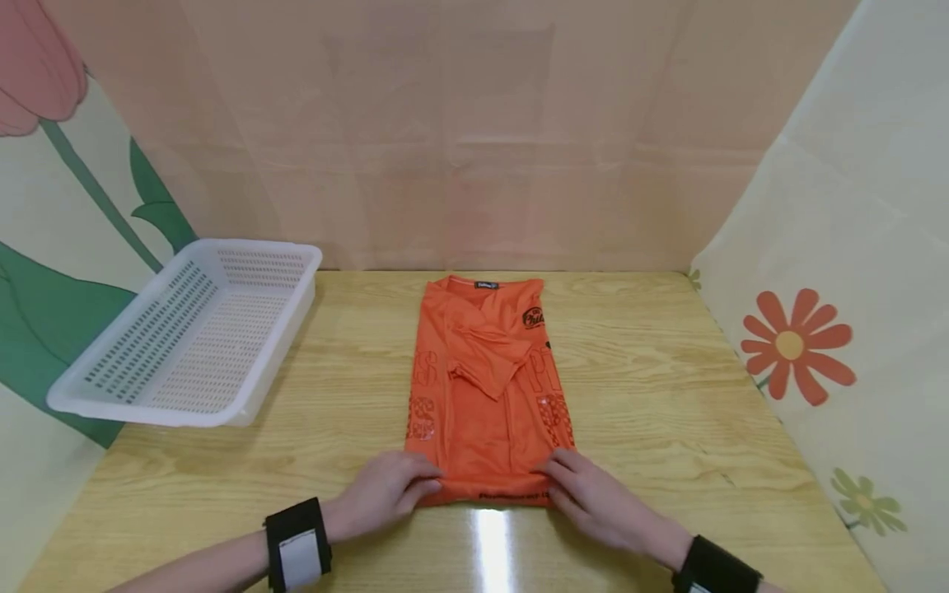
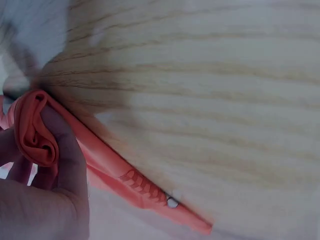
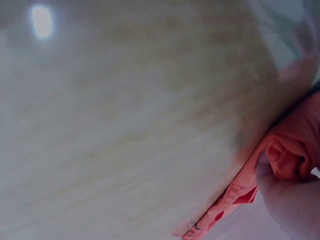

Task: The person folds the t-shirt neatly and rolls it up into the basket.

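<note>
An orange T-shirt point(image 1: 482, 445) lies on the table with its sides folded inward, its collar at the far end and one sleeve showing across the middle. Its near hem is rolled up into a thick band. At the left end of that roll, my left hand point(image 1: 389, 490) pinches the fabric; the left wrist view shows the coiled end of the shirt point(image 2: 37, 132) between thumb and fingers. My right hand point(image 1: 593, 498) grips the roll's right end, and the right wrist view shows the thumb against the coiled fabric point(image 3: 287, 160).
A white perforated plastic basket point(image 1: 285, 329) stands at the left of the wooden table point(image 1: 652, 395). A pink cloth backdrop point(image 1: 504, 148) rises behind the table's far edge. Flower-printed sheets point(image 1: 838, 247) border both sides.
</note>
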The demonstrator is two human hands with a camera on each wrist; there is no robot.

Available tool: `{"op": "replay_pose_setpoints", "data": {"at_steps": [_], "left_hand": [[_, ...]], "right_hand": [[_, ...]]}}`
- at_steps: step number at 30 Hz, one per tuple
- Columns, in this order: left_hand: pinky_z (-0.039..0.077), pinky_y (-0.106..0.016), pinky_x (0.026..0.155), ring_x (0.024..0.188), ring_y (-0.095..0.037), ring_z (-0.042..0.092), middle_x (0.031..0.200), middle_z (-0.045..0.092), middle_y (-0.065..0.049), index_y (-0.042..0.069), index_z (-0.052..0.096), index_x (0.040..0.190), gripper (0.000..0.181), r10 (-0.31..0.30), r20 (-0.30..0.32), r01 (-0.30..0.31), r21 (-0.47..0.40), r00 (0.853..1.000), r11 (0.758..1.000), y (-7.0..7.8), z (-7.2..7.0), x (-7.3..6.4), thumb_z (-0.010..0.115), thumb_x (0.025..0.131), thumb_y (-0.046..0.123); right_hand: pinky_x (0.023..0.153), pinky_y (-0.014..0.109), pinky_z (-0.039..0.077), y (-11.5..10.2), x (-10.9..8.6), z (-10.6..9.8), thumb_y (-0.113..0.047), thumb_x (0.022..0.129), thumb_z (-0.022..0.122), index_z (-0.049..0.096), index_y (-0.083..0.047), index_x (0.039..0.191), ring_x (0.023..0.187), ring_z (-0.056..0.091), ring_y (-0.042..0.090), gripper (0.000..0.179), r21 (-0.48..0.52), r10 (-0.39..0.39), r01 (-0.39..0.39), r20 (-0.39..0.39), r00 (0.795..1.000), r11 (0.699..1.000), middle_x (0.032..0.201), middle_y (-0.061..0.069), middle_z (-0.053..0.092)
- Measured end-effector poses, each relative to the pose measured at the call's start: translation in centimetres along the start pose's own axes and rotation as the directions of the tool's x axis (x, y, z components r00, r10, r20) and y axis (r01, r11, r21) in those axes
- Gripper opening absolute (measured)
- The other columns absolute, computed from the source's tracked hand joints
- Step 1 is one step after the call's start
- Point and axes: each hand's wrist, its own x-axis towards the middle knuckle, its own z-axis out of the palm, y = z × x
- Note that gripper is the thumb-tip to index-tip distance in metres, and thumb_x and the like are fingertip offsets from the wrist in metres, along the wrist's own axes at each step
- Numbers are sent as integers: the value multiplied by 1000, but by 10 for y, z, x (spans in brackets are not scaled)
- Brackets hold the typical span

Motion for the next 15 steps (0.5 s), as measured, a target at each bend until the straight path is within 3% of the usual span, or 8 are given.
{"op": "replay_pose_setpoints", "data": {"at_steps": [5, 10, 13, 15], "left_hand": [[53, -27, 80, 89, -3, 64, 94, 72, 9, 18, 77, 101, 16, -65, 7, 66, -62, 998, 996, -3, 1, 5, 62, 100, 23], [53, -33, 88, 96, -9, 65, 97, 72, 7, 16, 76, 99, 15, -76, -3, 76, -39, 997, 996, -5, 2, 7, 62, 100, 21], [53, -32, 87, 94, -8, 64, 96, 71, 8, 16, 76, 98, 14, -65, 7, 65, -14, 998, 998, -4, 1, 8, 62, 100, 21], [54, -30, 86, 94, -7, 64, 96, 70, 8, 17, 76, 100, 15, -11, -6, 12, 64, 1000, 998, -3, 2, 7, 62, 100, 22]], "right_hand": [[90, 39, 54, 0, -3, 7, -33, 90, 75, 60, -18, 132, 111, 58, 11, 47, -177, -123, 106, -88, 988, 979, 122, -7, 59], [89, 40, 53, 4, -2, 10, -21, 82, 77, 64, -19, 128, 106, 60, 15, 48, -325, -297, 242, -130, 946, 914, 117, -5, 63], [90, 41, 55, 6, -3, 11, -18, 82, 73, 68, -17, 121, 103, 63, 15, 39, -360, -319, 253, -137, 938, 898, 112, -6, 66], [89, 41, 56, 7, -4, 12, -17, 81, 74, 70, -16, 115, 101, 65, 16, 35, -339, -304, 242, -143, 942, 909, 108, -5, 68]]}}
